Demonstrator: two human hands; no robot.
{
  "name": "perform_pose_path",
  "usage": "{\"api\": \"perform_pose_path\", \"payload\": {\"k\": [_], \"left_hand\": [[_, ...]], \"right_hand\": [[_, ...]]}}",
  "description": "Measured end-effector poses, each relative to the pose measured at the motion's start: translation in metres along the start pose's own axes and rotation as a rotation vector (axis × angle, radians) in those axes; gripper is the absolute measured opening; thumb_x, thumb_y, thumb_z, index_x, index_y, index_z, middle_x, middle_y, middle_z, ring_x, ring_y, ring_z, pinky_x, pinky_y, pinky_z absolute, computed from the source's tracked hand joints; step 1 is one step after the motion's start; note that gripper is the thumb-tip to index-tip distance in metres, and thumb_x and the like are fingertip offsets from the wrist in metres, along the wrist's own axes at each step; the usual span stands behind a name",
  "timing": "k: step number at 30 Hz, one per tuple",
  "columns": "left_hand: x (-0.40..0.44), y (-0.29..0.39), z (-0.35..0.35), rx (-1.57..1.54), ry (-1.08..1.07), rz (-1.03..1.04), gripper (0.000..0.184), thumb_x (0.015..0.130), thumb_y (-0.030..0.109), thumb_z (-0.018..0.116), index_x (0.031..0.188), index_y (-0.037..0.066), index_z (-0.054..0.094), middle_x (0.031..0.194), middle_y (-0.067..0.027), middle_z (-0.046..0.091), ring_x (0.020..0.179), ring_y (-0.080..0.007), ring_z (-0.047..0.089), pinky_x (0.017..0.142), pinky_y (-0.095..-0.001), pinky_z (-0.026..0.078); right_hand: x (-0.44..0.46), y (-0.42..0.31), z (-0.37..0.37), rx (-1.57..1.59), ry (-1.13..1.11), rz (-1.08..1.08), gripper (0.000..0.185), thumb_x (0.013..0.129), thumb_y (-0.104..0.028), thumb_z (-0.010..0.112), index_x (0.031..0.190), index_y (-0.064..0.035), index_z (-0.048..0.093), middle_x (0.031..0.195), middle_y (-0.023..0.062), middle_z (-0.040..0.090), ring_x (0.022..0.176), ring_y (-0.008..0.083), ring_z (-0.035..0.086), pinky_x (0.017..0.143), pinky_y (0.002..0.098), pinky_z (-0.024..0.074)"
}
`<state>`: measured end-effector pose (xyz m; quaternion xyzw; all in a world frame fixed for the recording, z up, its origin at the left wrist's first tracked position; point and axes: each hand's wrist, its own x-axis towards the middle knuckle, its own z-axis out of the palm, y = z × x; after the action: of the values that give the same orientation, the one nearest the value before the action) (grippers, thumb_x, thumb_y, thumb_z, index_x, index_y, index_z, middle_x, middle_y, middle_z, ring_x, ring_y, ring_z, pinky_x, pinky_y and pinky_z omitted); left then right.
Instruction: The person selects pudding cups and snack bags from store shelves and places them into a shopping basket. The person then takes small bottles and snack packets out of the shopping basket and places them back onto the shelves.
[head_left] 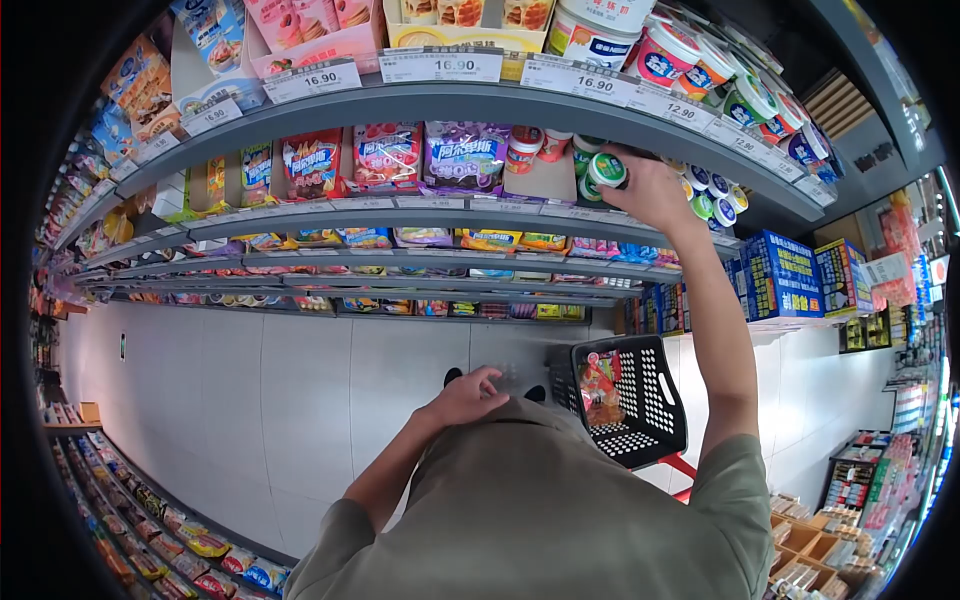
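My right hand [652, 192] reaches into the second shelf, with its fingers closed around a small green-lidded tub [608, 170]. The tub's round lid is tilted toward me, and part of its body is hidden. Another green-topped tub [586, 148] stands just behind it. Left of it are red-labelled tubs [524, 148] in a cardboard tray [540, 186]. To the right of my hand are small tubs with blue, yellow and green lids [722, 186]. My left hand [467, 398] hangs in front of my body, fingers loosely apart and holding nothing.
A black shopping basket [655, 392] with red packages [602, 388] inside stands on the floor to my right. The upper shelf edge [440, 92] juts out above my right hand. Blue boxes [785, 275] are stacked at the right, and bagged snacks [205, 540] line the lower left.
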<state>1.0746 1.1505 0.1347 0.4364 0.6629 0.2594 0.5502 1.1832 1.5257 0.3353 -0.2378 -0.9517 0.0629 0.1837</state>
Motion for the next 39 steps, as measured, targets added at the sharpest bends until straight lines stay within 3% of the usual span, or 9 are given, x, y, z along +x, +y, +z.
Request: {"api": "perform_pose_path", "payload": {"k": [4,11,15,19,25,26,33,35,39], "left_hand": [[0.008,-0.019,0.005,0.015,0.02,0.033,0.061,0.087,0.042,0.068,0.132,0.005,0.05,0.104,-0.0131,0.068,0.094,-0.0238,0.066,0.085,-0.0355,0.051],[0.009,-0.015,0.002,0.024,-0.015,-0.039,0.056,0.089,0.037,0.068,0.132,0.005,0.051,0.103,-0.0103,0.068,0.089,-0.0187,0.065,0.081,-0.0318,0.052],[0.012,-0.033,-0.004,0.047,-0.028,-0.12,0.055,0.088,0.039,0.068,0.129,0.005,0.053,0.104,-0.0119,0.068,0.092,-0.0224,0.067,0.083,-0.034,0.052],[0.026,-0.093,-0.003,0.204,0.049,-0.24,0.048,0.087,0.04,0.066,0.12,0.005,0.058,0.095,-0.0123,0.071,0.091,-0.0253,0.069,0.084,-0.0354,0.052],[0.009,-0.236,0.016,-0.206,0.164,-0.53,0.029,0.091,0.032,0.061,0.098,0.005,0.064,0.08,-0.0106,0.07,0.066,-0.0222,0.069,0.06,-0.034,0.056],[0.0,-0.252,0.018,-0.305,0.171,-0.652,0.027,0.092,0.03,0.059,0.095,0.004,0.064,0.08,-0.0107,0.069,0.065,-0.0213,0.069,0.056,-0.0325,0.055],[-0.035,-0.244,0.044,-0.269,0.207,-0.984,0.023,0.094,0.023,0.054,0.091,0.002,0.063,0.078,-0.0098,0.068,0.061,-0.018,0.066,0.053,-0.0299,0.053],[-0.036,-0.218,0.057,-0.294,0.245,-0.968,0.022,0.094,0.024,0.055,0.094,0.003,0.063,0.078,-0.0093,0.068,0.062,-0.0168,0.065,0.054,-0.0296,0.053],[-0.02,-0.161,0.082,-0.382,0.345,-0.765,0.024,0.094,0.024,0.058,0.102,0.002,0.063,0.08,-0.0086,0.068,0.066,-0.0149,0.066,0.057,-0.029,0.053]], "right_hand": [[0.0,0.001,0.008,-0.104,-0.025,0.034,0.051,0.075,-0.034,0.076,0.122,-0.0192,0.066,0.084,0.0171,0.07,0.085,0.0385,0.066,0.078,0.0445,0.0527],[-0.034,0.009,0.015,-0.078,0.183,-0.106,0.042,0.082,-0.023,0.074,0.122,-0.013,0.066,0.116,0.0139,0.066,0.073,0.0243,0.069,0.072,0.0357,0.0556],[-0.114,0.003,-0.016,0.362,0.31,0.279,0.032,0.085,-0.015,0.073,0.114,-0.005,0.067,0.118,0.012,0.065,0.08,0.0187,0.07,0.07,0.0277,0.0548],[-0.276,0.082,0.003,0.118,0.327,0.665,0.024,0.089,-0.012,0.069,0.11,-0.0009,0.067,0.108,0.0131,0.068,0.088,0.021,0.068,0.072,0.0299,0.0529],[-0.611,0.145,0.064,-0.381,-0.041,1.527,0.065,0.082,-0.052,0.07,0.129,-0.0078,0.06,0.125,0.0242,0.059,0.119,0.038,0.054,0.101,0.046,0.0439],[-0.614,0.124,0.058,-0.418,-0.071,1.65,0.074,0.081,-0.055,0.069,0.128,0.0012,0.059,0.12,0.0305,0.061,0.117,0.0416,0.057,0.1,0.0473,0.0447],[-0.726,0.132,0.093,-0.178,-0.233,1.904,0.09,0.084,-0.069,0.053,0.132,0.0065,0.052,0.127,0.03,0.058,0.119,0.0439,0.056,0.105,0.0451,0.0407],[-0.756,0.147,0.107,-0.224,-0.174,1.95,0.087,0.085,-0.065,0.055,0.134,0.0063,0.049,0.126,0.0279,0.059,0.112,0.0422,0.06,0.091,0.0465,0.0521],[-0.772,0.133,0.101,0.475,0.275,2.162,0.065,0.093,-0.05,0.056,0.131,0.0017,0.049,0.108,0.0196,0.061,0.091,0.0306,0.064,0.056,0.0346,0.0553]]}}
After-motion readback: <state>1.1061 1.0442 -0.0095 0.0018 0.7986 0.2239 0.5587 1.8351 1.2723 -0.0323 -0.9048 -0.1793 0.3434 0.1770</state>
